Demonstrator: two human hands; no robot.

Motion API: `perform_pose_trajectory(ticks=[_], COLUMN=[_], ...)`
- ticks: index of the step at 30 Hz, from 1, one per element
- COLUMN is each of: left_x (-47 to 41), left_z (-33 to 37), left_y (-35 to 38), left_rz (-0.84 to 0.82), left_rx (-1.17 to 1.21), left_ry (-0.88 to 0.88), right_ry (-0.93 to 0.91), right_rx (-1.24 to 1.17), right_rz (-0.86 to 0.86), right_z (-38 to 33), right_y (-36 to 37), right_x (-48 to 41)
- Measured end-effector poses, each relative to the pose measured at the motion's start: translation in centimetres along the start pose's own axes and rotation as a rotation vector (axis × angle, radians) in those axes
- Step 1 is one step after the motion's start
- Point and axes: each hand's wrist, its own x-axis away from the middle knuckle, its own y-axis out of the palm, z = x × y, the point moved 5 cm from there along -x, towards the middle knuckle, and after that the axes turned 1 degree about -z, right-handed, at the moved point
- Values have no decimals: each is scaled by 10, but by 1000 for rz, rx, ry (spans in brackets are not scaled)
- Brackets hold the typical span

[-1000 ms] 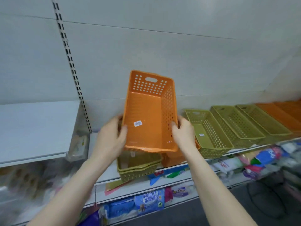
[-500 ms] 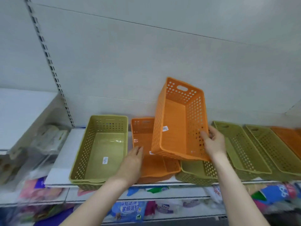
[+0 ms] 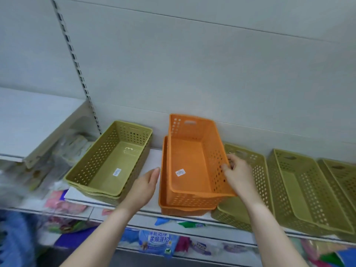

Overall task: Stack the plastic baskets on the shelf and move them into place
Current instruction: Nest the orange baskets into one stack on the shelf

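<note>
An orange perforated basket [image 3: 189, 162] sits partly nested, tilted, inside a second orange basket [image 3: 163, 195] on the white shelf [image 3: 152, 158]. My right hand [image 3: 238, 175] grips the upper basket's right wall. My left hand [image 3: 144, 186] hovers open beside the lower orange basket's left side, fingers together and extended. To the left stands a stack of green baskets [image 3: 111, 160]. More green baskets [image 3: 256, 176] [image 3: 300, 189] lie overlapping along the shelf on the right.
A grey back wall with a slotted upright [image 3: 77, 68] rises behind the shelf. A higher white shelf [image 3: 28, 120] juts out at left. Packaged goods [image 3: 156, 242] fill the lower shelves below.
The orange basket came down from a raised, tilted hold into the lower orange basket. My left hand stays off it, beside the lower basket. The view shifted.
</note>
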Motion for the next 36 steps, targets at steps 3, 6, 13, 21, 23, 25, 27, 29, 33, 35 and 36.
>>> perform_pose_trajectory(ticks=[3, 6, 13, 21, 23, 25, 27, 29, 33, 35, 36], left_x=[7, 8, -17, -33, -31, -24, -17, -13, -8, -5, -5], left_z=[-5, -2, 0, 8, 8, 15, 27, 38, 57, 67, 70], left_y=[13, 14, 18, 15, 6, -1, -8, -11, 0, 13, 20], left_rz=[-103, -123, -122, 59, 94, 121, 138, 128, 94, 73, 66], left_rx=[433, 483, 165, -290, -377, -386, -363, -334, -292, -270, -264], left_ry=[-171, -229, -317, -167, -119, -61, -13, -1, 0, -11, -13], right_ry=[73, 107, 73, 269, 442, 516, 513, 477, 443, 452, 458], right_rx=[148, 284, 339, 459, 489, 447, 394, 384, 410, 337, 292], right_rz=[-145, -224, -163, 203, 90, 8, 24, 105, 253, 364, 435], right_z=[6, 24, 32, 111, 143, 161, 166, 160, 143, 140, 142], right_y=[33, 70, 82, -26, -38, -34, -29, -35, -83, -120, -140], right_x=[5, 7, 6, 25, 35, 47, 53, 55, 55, 56, 57])
